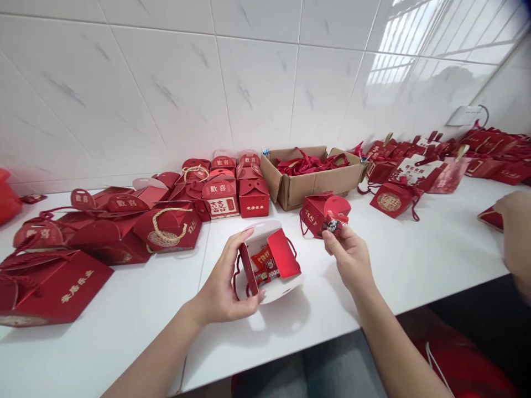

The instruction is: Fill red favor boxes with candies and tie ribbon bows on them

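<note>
My left hand [232, 282] is closed round the left side of an open red gift box [286, 254], its mouth turned up and toward me. Wrapped sweets [265, 265] in red and printed wrappers lie inside. To the right of the box, my right hand [350, 254] pinches a small red and black wrapped sweet [334, 223] between thumb and fingers. Just behind that sweet stands a small red box [315, 213] with a cord, partly hidden by the hand. Dark red cord handles hang on both sides of the open box.
Red gift boxes [112, 235] crowd the left and back of the white table [166, 298]. A cardboard box [319, 183] of red ribbons stands by the wall. More red boxes [392, 199] are at right, near another person's hand [516, 232].
</note>
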Tool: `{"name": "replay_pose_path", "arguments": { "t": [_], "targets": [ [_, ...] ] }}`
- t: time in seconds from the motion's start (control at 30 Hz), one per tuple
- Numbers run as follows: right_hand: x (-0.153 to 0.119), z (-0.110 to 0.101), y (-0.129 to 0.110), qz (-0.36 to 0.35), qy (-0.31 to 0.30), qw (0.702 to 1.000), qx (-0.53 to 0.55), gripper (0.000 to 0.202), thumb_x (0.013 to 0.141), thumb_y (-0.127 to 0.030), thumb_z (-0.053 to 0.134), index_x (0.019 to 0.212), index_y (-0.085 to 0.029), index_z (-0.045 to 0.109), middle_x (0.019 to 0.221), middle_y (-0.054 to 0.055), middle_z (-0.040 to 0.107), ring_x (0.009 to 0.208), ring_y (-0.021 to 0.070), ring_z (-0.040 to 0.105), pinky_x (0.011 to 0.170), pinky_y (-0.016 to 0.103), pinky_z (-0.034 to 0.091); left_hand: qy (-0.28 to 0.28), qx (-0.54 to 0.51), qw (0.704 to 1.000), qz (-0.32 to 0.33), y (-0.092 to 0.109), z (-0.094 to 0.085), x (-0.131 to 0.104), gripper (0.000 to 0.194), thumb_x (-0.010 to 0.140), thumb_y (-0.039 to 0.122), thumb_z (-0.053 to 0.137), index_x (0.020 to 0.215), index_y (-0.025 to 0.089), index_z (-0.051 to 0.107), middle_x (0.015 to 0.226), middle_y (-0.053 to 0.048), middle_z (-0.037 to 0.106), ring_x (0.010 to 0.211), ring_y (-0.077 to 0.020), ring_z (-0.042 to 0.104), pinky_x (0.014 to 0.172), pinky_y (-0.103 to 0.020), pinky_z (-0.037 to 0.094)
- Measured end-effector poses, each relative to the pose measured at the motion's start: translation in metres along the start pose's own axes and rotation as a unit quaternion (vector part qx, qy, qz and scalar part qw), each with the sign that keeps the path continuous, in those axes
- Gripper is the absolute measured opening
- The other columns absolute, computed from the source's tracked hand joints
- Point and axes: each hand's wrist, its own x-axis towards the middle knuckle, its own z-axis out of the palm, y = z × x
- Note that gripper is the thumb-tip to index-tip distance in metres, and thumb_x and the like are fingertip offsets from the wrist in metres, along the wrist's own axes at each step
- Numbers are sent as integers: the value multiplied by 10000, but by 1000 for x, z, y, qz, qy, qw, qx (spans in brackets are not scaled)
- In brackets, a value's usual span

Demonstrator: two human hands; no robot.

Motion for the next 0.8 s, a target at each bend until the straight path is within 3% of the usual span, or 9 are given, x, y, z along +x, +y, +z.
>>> {"name": "replay_pose_path", "arguments": {
  "t": [0.2, 0.37, 0.57, 0.8],
  "targets": [
    [-18, 2, 10, 108, -97, 981, 130, 250, 827, -385, 645, 919, -165, 568, 661, -9, 570, 568, 107, 524, 537, 242, 422, -1, 5, 1000, 2, -2, -1, -1, 927, 662, 229, 671, 1455, 217, 192, 1417, -155, 306, 1313, -369, 328, 1093, -549, 306],
    [-40, -3, 16, 198, -29, 946, 254, 235, 837, -373, 619, 969, -201, 528, 840, 12, 613, 484, 63, 459, 434, 212, 343, -4, -1, 1000, 2, -5, 0, -2, 924, 669, 230, 673, 1459, 208, 194, 1428, -154, 296, 1326, -359, 314, 1106, -534, 294],
    [-47, -10, 23, 292, 13, 888, 355, 261, 806, -451, 604, 818, -195, 555, 672, 3, 630, 388, 74, 467, 336, 177, 269, 1, 0, 1000, 6, -7, 0, -1, 937, 663, 231, 689, 1461, 203, 199, 1418, -151, 313, 1313, -347, 346, 1098, -506, 327],
    [-47, -12, 22, 305, 52, 882, 355, 239, 743, -389, 697, 767, -198, 556, 646, -23, 606, 375, 61, 469, 302, 139, 229, 3, 2, 1000, 10, -8, -1, 0, 930, 677, 229, 682, 1468, 222, 193, 1438, -140, 301, 1342, -339, 315, 1106, -497, 317]
  ]
}}
